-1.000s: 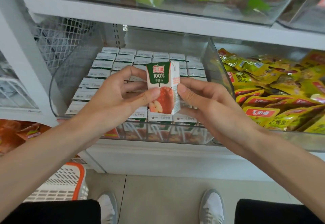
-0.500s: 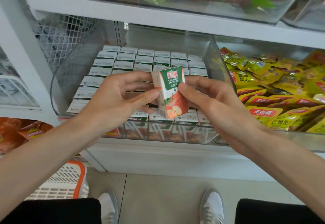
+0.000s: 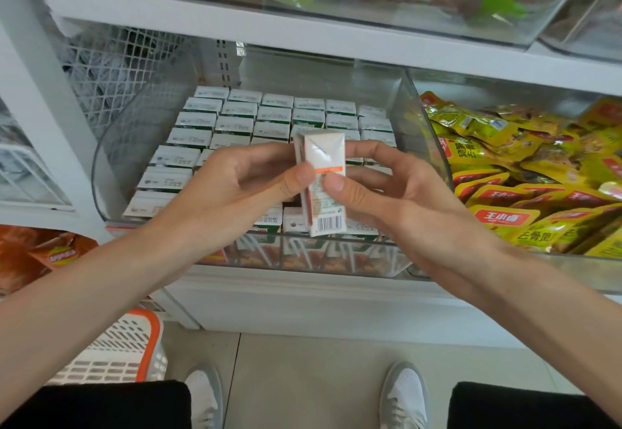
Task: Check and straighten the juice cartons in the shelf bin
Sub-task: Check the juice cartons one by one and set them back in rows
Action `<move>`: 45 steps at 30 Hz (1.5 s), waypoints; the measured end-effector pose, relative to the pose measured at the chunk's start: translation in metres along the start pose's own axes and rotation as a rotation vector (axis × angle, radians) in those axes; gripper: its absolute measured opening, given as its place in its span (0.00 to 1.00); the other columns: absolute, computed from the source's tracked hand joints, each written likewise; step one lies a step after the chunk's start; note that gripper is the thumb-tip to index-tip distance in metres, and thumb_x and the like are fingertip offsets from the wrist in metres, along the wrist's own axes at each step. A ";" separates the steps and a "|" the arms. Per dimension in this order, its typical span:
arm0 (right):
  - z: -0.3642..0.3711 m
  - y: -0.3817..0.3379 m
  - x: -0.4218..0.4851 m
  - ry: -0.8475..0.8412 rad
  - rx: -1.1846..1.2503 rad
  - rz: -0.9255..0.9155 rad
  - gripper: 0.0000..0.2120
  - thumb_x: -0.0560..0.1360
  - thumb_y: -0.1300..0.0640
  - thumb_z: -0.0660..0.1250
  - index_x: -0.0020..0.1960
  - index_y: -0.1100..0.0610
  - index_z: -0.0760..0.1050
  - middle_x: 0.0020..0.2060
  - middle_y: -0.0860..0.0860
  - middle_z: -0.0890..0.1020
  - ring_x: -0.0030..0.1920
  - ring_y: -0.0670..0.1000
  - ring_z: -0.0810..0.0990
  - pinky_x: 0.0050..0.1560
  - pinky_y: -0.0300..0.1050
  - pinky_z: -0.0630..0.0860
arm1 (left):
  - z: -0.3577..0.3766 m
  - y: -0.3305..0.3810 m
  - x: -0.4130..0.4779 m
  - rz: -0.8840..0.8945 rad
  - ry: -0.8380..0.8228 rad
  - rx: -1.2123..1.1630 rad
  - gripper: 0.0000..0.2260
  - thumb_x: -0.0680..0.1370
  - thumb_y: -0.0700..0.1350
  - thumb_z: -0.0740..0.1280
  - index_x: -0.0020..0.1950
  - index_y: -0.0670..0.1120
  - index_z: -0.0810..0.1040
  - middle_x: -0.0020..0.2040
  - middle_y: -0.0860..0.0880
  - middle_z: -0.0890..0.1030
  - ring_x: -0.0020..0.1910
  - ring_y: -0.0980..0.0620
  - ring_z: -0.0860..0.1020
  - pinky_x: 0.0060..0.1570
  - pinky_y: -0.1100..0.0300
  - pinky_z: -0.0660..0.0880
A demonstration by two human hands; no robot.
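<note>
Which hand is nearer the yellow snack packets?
Right. The right hand pinches the held carton on the side facing the yellow snack packets; the left hand grips its far side.

White shelving [image 3: 303, 41]; wire mesh panel [image 3: 111, 68] at left; pale tiled floor [image 3: 303, 378] below.

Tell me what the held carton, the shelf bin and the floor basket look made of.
Held carton: coated paperboard, probably; crisp folds, printed barcode, slight sheen. Shelf bin: clear rigid plastic, likely acrylic; cartons show through its glossy walls. Floor basket: moulded plastic, white lattice with orange rim, matte.
</note>
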State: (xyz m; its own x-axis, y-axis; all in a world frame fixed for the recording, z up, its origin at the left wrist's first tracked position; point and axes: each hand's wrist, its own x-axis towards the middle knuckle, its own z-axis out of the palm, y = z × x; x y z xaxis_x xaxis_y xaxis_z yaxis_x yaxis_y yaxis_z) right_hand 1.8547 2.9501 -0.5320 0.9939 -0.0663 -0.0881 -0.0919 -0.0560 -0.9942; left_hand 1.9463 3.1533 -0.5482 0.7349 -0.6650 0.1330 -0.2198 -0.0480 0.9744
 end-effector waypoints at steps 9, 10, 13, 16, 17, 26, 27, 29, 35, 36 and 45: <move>-0.002 0.002 0.003 0.029 0.156 -0.038 0.16 0.82 0.59 0.69 0.68 0.58 0.80 0.58 0.57 0.88 0.60 0.55 0.87 0.61 0.46 0.83 | -0.003 -0.001 -0.001 -0.029 0.134 -0.022 0.17 0.72 0.50 0.76 0.61 0.54 0.84 0.54 0.56 0.89 0.55 0.57 0.87 0.58 0.63 0.81; -0.001 0.003 0.004 0.021 0.154 -0.040 0.15 0.82 0.59 0.68 0.68 0.58 0.79 0.57 0.56 0.88 0.59 0.54 0.87 0.60 0.44 0.83 | -0.003 0.000 -0.001 -0.031 0.150 -0.057 0.17 0.71 0.50 0.77 0.59 0.53 0.83 0.52 0.55 0.89 0.53 0.56 0.87 0.55 0.66 0.81; -0.002 0.003 0.004 -0.039 0.161 -0.056 0.13 0.84 0.57 0.67 0.67 0.58 0.79 0.59 0.55 0.88 0.62 0.54 0.86 0.67 0.48 0.81 | -0.005 0.001 0.000 -0.018 0.181 -0.082 0.22 0.65 0.52 0.80 0.58 0.53 0.82 0.52 0.53 0.89 0.53 0.54 0.88 0.55 0.66 0.80; -0.003 0.003 0.005 -0.057 0.069 -0.128 0.15 0.80 0.55 0.73 0.66 0.57 0.79 0.60 0.52 0.88 0.63 0.53 0.85 0.71 0.53 0.77 | -0.005 0.004 0.000 0.031 0.213 -0.062 0.26 0.62 0.51 0.82 0.60 0.55 0.83 0.53 0.54 0.89 0.54 0.54 0.87 0.56 0.63 0.81; -0.003 0.004 0.005 -0.027 -0.011 -0.175 0.17 0.78 0.57 0.75 0.66 0.57 0.79 0.60 0.51 0.88 0.64 0.52 0.85 0.70 0.52 0.78 | -0.004 0.005 -0.001 0.054 0.221 -0.039 0.26 0.62 0.51 0.82 0.59 0.56 0.83 0.53 0.56 0.89 0.54 0.55 0.87 0.55 0.64 0.81; -0.008 0.013 0.009 0.117 -0.472 -0.531 0.21 0.72 0.62 0.81 0.64 0.54 0.83 0.59 0.49 0.85 0.64 0.53 0.82 0.64 0.55 0.81 | 0.001 0.009 -0.002 0.129 0.208 0.111 0.17 0.67 0.36 0.83 0.52 0.44 0.81 0.52 0.52 0.87 0.59 0.57 0.84 0.54 0.65 0.81; -0.007 0.013 0.008 0.125 -0.503 -0.552 0.21 0.73 0.62 0.81 0.64 0.53 0.83 0.59 0.48 0.85 0.64 0.52 0.82 0.64 0.54 0.81 | 0.001 0.009 -0.002 0.132 0.204 0.118 0.17 0.67 0.37 0.82 0.51 0.44 0.81 0.52 0.52 0.87 0.59 0.57 0.84 0.54 0.65 0.81; -0.007 0.014 0.007 0.130 -0.529 -0.553 0.21 0.73 0.62 0.81 0.65 0.53 0.83 0.60 0.47 0.85 0.65 0.50 0.82 0.64 0.53 0.81 | 0.001 0.009 -0.002 0.133 0.201 0.135 0.17 0.67 0.39 0.82 0.51 0.45 0.80 0.52 0.54 0.87 0.60 0.57 0.83 0.54 0.66 0.81; -0.004 0.007 0.007 0.110 -0.224 -0.359 0.26 0.77 0.62 0.75 0.74 0.56 0.75 0.55 0.50 0.89 0.56 0.50 0.88 0.62 0.47 0.83 | 0.000 0.010 -0.003 0.108 0.204 0.122 0.26 0.67 0.48 0.81 0.63 0.52 0.78 0.53 0.57 0.88 0.57 0.60 0.85 0.58 0.68 0.78; -0.004 0.005 0.007 0.108 -0.158 -0.318 0.26 0.79 0.61 0.74 0.75 0.53 0.74 0.52 0.51 0.90 0.54 0.50 0.89 0.59 0.45 0.83 | 0.001 0.010 -0.004 0.095 0.198 0.073 0.26 0.69 0.48 0.80 0.65 0.53 0.77 0.53 0.56 0.89 0.56 0.58 0.86 0.56 0.68 0.79; -0.001 -0.006 0.012 0.068 0.226 0.144 0.12 0.82 0.51 0.70 0.63 0.55 0.83 0.49 0.59 0.89 0.45 0.55 0.90 0.43 0.42 0.85 | 0.003 0.008 -0.003 0.077 0.124 0.077 0.16 0.83 0.48 0.65 0.70 0.54 0.79 0.54 0.49 0.88 0.56 0.52 0.86 0.52 0.58 0.84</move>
State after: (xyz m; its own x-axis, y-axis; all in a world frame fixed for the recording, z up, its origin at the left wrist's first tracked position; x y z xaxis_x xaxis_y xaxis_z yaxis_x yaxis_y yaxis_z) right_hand 1.8674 2.9487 -0.5274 0.9645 -0.1247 -0.2329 -0.2085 0.1823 -0.9609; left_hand 1.9408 3.1529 -0.5417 0.7865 -0.5718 0.2333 -0.3242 -0.0607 0.9441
